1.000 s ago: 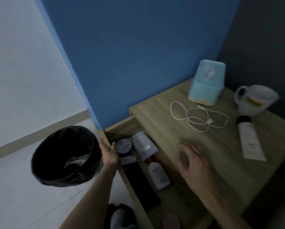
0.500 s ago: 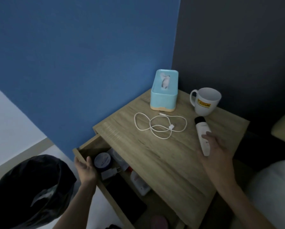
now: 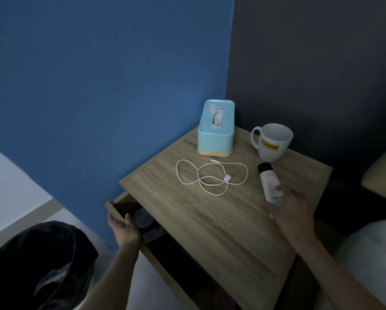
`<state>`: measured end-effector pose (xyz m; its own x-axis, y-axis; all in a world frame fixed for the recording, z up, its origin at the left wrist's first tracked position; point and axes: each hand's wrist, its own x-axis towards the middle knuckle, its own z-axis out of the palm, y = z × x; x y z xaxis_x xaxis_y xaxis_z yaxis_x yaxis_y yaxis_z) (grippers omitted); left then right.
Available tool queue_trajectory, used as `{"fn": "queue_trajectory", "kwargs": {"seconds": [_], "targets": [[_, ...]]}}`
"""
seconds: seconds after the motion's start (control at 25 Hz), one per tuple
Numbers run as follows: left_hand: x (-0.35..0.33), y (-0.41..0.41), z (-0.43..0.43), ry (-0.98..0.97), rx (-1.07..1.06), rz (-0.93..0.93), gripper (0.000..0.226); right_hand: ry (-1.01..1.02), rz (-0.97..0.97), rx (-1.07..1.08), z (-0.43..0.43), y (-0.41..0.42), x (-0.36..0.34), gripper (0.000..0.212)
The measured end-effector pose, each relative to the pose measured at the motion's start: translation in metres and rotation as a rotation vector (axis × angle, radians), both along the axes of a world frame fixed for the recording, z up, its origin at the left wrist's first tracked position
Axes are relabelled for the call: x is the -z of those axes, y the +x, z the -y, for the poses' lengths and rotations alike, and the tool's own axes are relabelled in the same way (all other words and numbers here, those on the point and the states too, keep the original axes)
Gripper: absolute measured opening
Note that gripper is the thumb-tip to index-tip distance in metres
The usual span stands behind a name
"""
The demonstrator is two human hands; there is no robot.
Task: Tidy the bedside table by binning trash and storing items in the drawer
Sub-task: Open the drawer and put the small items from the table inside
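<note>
**Progress.** The task is sitting part-way. The drawer is standing pulled out on the left side of the surface. It is already holding a round dark-lidded jar and other dark items too dim to identify. The bin, lined with a black bag, is standing on the floor left of the drawer. Something pale is showing inside it, but I cannot tell whether that is binned trash.

**Hands.** The left hand is gripping the drawer's front edge near its far corner, fingers curling over it. The right hand is pinching the lower end of a white tube with a black cap — thumb on one side, fingers on the other. The tube is lying near the right side of the surface, its cap pointing at the mug. Whether it is lifting clear cannot be told.

**Outstanding, in my judgement.** The tube is heading for the drawer first, then the white cable, which is lying loosely looped mid-surface. No obvious trash is showing on top. The tissue box and the mug are standing apart at the back — probably not needing storage.

**Room.** The wood-grain surface is sitting in a corner where a blue wall is meeting a dark grey wall. Pale bedding is showing at lower right, and the light is dim.
</note>
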<state>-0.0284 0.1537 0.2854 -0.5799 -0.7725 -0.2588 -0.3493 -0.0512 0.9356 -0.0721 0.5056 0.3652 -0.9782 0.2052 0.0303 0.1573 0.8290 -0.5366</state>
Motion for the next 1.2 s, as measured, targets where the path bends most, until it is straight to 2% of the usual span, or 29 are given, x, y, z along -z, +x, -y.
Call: {"fn": "queue_trajectory", "kwargs": {"seconds": [0.24, 0.48, 0.6, 0.76, 1.0, 1.2], "targets": [[-0.01, 0.011, 0.0, 0.008, 0.006, 0.009, 0.053, -0.006, -0.021, -0.046, 0.019, 0.017, -0.01, 0.065], [-0.016, 0.042, 0.016, -0.003, -0.033, 0.018, 0.055, -0.106, -0.031, -0.304, 0.107, 0.073, -0.03, 0.058], [-0.03, 0.065, 0.024, 0.003, -0.088, 0.018, 0.055, -0.097, 0.065, -0.424, 0.157, 0.106, -0.026, 0.053], [-0.029, 0.088, 0.042, 0.017, -0.081, 0.001, 0.057, -0.113, 0.2, -0.552, 0.194, 0.141, -0.002, 0.057], [-0.028, 0.109, 0.05, 0.072, -0.068, -0.007, 0.06, 0.087, 0.316, -0.689, 0.204, 0.168, 0.034, 0.059], [-0.032, 0.119, 0.052, 0.084, -0.07, -0.031, 0.059, 0.071, 0.352, -0.772, 0.204, 0.187, 0.061, 0.058]]}}
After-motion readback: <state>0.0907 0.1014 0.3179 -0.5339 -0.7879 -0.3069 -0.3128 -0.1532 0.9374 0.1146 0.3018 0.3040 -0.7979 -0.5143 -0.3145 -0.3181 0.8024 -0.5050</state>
